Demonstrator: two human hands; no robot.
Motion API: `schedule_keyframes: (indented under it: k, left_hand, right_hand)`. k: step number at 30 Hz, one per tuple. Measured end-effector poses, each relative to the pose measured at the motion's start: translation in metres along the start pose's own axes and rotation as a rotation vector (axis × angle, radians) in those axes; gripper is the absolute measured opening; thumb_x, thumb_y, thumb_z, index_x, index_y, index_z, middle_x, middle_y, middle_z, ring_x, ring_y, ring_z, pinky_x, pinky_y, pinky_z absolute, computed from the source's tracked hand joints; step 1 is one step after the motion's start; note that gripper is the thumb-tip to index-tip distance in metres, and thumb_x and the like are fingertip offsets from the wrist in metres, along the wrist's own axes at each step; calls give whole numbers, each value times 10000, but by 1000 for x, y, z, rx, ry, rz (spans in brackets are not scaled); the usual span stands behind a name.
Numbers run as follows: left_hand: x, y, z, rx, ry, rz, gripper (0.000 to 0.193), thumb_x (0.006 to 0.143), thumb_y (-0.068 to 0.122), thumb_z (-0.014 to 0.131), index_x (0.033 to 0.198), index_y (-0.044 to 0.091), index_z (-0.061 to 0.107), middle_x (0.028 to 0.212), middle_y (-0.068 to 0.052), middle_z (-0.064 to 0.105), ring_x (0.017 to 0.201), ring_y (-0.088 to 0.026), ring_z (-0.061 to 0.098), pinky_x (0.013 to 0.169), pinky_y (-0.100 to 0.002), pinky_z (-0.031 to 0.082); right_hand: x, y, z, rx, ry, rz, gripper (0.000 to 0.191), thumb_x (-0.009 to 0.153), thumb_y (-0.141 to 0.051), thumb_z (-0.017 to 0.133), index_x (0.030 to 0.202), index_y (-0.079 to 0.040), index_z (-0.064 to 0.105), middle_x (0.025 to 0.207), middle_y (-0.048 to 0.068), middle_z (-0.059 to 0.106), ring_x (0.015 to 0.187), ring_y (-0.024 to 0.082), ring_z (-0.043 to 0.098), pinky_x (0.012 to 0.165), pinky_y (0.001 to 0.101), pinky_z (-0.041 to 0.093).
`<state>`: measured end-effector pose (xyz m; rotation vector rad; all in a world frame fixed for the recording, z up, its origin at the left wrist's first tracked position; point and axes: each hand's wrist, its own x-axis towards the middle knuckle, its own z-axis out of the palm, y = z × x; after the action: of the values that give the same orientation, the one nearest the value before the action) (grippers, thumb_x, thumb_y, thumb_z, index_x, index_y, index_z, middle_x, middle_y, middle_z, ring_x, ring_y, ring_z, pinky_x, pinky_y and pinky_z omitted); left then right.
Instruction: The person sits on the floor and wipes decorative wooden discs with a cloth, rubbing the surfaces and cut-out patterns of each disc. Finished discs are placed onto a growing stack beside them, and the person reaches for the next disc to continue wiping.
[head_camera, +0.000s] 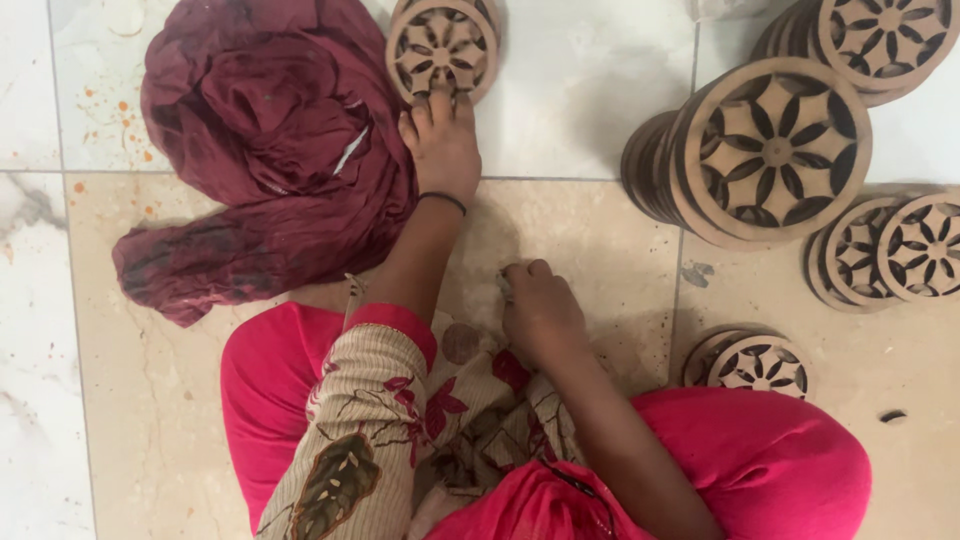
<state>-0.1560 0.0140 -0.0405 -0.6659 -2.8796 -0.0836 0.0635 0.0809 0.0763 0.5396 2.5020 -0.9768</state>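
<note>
**While clamped on a scrap, resting low by the lap**

While pressed down on the floor (580, 230), just before the lap: right hand (540, 315), fingers curled tight together and, as it seems, clamped on a small grey scrap (503, 286). Cannot tell what kind of scrap; only a corner shows past the knuckles. No left hand in view.

Further out, stretched straight: bare foot (442, 150) with a dark thread at the ankle, toes touching the lower rim of a small disc (441, 45), round, wooden, cut with a flower pattern. Lying flat, on top of at least one more of the same kind. Just left of the foot, touching it: bundle of dark red cloth (270, 130).

To the right, well apart from the hand: big stack (770, 150) of larger discs, leaning on edge; pair of small stacks (900, 250) beside it; one more stack (890, 35) in the top corner. Nearest to the hand: low stack (760, 365) by the right knee.

Judged from this: a pause between pieces, with the scrap ready but no disc under it. Next move calls for bringing one disc within reach, most easily from the low stack, and for a free hand to steady it; keep the grip on the scrap firm meanwhile.
</note>
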Motion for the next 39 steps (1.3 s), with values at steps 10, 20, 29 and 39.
schedule_keyframes:
  k: [10,20,29,39]
  left_hand:
    - [-41,-21,-113,-638,-21,11,250,879,158,818,993,29,637,1009,-158,636,917,-361,646,791,-470,533]
    - [-151,-9,-135,-1607,-179,-572,86,954,89,691,1018,63,641,768,66,563,634,-37,510,531,-229,413]
    - [-138,46,-67,-1768,-364,-575,247,1018,200,660,1180,15,635,824,54,557,690,-35,457,575,-218,383]
    - [-141,61,-68,-1767,-285,-575,202,1044,165,645,1129,-8,706,795,59,553,671,-29,445,564,-222,374]
  right_hand:
    - [20,19,-24,471,513,-63,627,798,-20,690,1398,-31,510,1174,189,674,1010,328,694,851,412,562]
    - [-2,35,-52,403,803,-383,302,956,17,737,1244,13,646,1202,186,666,1079,315,673,937,416,560]
    - [-6,45,-64,286,683,-249,299,949,-5,753,1234,-25,665,1231,198,639,1107,372,664,983,441,537]
    - [-15,40,-50,-76,531,-513,526,741,80,717,1240,-87,723,1391,178,635,1192,414,590,1020,482,510]
